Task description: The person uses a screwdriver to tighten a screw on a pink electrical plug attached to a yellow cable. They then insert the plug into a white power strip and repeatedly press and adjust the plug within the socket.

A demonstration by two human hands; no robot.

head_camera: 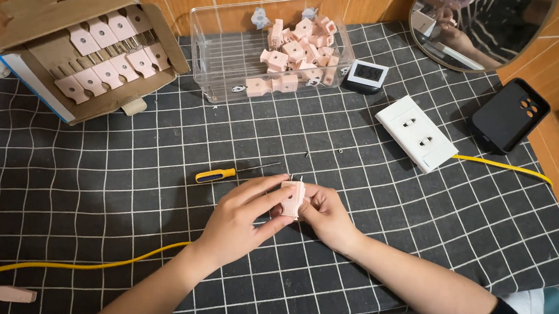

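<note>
The left hand (pixel 236 218) and the right hand (pixel 327 216) both are closed around one small pink plug (pixel 292 198) above the counter (pixel 423 225), just beside a yellow-handled screwdriver (pixel 226 174)

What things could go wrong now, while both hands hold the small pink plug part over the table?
1. The pink plug part is pinched only by fingertips of the left hand and right hand; it might slip.
2. A tiny screw lies loose on the checked cloth and could roll away.
3. The yellow cable runs near the left forearm and might snag.
</note>
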